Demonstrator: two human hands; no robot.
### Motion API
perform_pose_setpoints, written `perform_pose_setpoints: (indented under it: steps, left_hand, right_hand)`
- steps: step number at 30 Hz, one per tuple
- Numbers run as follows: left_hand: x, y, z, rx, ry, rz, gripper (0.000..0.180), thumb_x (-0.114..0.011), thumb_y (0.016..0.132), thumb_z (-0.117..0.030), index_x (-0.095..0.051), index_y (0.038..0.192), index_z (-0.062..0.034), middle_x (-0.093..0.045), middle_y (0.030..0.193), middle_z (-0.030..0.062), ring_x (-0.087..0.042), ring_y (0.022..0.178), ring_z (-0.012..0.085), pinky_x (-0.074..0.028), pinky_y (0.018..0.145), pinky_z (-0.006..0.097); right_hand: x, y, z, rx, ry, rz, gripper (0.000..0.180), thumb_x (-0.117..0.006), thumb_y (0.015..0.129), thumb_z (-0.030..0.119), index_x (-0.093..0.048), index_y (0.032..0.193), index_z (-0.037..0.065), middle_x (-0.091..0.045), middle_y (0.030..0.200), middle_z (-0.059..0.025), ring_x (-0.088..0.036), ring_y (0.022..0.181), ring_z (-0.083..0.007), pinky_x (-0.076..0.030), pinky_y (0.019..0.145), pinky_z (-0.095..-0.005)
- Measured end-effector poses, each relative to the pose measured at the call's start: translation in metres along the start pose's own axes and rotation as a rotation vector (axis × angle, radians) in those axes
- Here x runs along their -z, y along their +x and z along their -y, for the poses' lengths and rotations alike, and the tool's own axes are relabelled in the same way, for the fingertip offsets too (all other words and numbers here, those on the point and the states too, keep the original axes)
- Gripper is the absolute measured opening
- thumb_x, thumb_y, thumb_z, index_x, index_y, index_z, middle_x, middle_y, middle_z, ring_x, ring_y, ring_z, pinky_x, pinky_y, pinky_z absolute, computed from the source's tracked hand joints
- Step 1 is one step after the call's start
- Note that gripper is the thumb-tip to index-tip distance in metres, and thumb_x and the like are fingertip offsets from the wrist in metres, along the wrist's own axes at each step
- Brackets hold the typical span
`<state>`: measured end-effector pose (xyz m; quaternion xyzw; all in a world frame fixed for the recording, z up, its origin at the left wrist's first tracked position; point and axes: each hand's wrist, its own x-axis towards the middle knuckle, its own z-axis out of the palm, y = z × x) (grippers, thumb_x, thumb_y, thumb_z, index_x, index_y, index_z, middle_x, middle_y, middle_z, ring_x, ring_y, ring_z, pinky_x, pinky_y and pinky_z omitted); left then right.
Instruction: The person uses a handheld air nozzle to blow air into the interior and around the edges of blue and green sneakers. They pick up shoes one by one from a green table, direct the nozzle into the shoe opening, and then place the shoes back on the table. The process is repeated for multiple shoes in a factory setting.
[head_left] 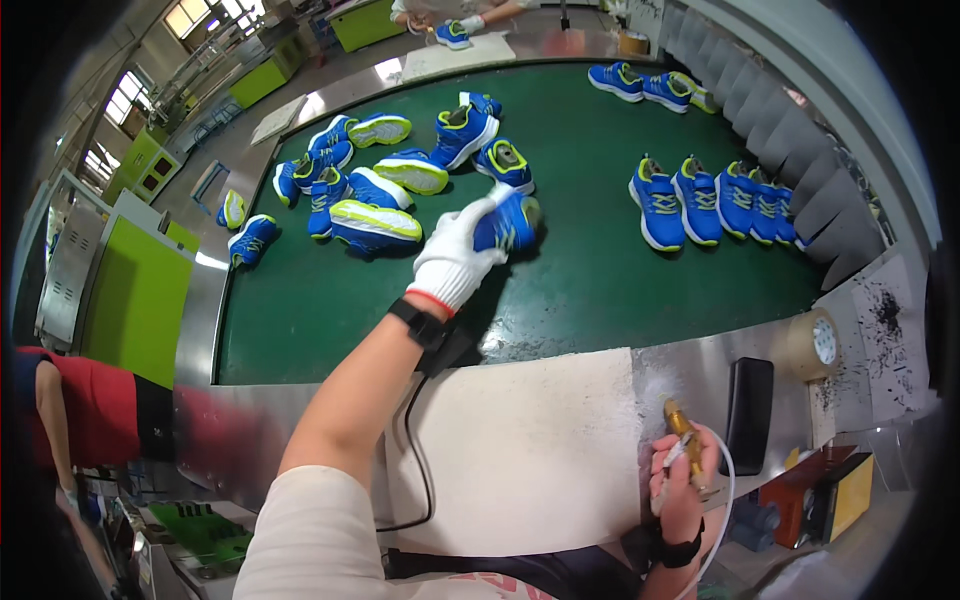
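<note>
My left hand, in a white knitted glove with a red cuff edge, reaches out over the green surface. Its fingers close round a blue sneaker with lime-green lining, slightly blurred. Just beyond stands another blue sneaker, at the edge of a loose heap of similar shoes. Bare, my right hand is low at the right, wrapped round a brass-coloured nozzle tool with a pale hose. The nozzle points away from me, beside a cream sheet on the near metal ledge.
Several blue sneakers stand in a row at right, with more at the far right. A black case and a tape roll lie on the ledge. A black cable crosses the sheet. Other people are at the far side and left.
</note>
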<state>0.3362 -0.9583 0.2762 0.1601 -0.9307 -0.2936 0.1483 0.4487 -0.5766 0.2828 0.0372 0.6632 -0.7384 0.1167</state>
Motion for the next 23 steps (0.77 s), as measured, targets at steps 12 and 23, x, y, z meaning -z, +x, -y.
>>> perform_pose_setpoints:
  steps: [12,23]
  left_hand:
    - [0.042,-0.186,-0.08,-0.054,-1.05,0.422,0.062,-0.089,0.061,-0.003,-0.061,0.117,0.0008,-0.065,0.109,0.0085,-0.062,0.101,0.0168,-0.05,0.092,0.031]
    - [0.011,-0.14,-0.109,-0.42,-1.143,0.905,0.06,-0.089,0.059,-0.005,-0.064,0.112,0.0045,-0.063,0.114,0.0201,-0.062,0.103,0.0291,-0.047,0.091,0.039]
  right_hand:
    - [-0.005,-0.086,0.008,0.329,-0.205,0.298,0.071,-0.061,0.091,0.041,-0.029,0.139,0.001,-0.056,0.105,-0.0151,-0.058,0.092,-0.0236,-0.046,0.087,-0.037]
    - [0.0,-0.084,0.021,0.423,0.109,0.533,0.078,-0.07,0.078,0.046,-0.031,0.132,0.005,-0.063,0.1,-0.0199,-0.065,0.089,-0.0317,-0.052,0.078,-0.0406]
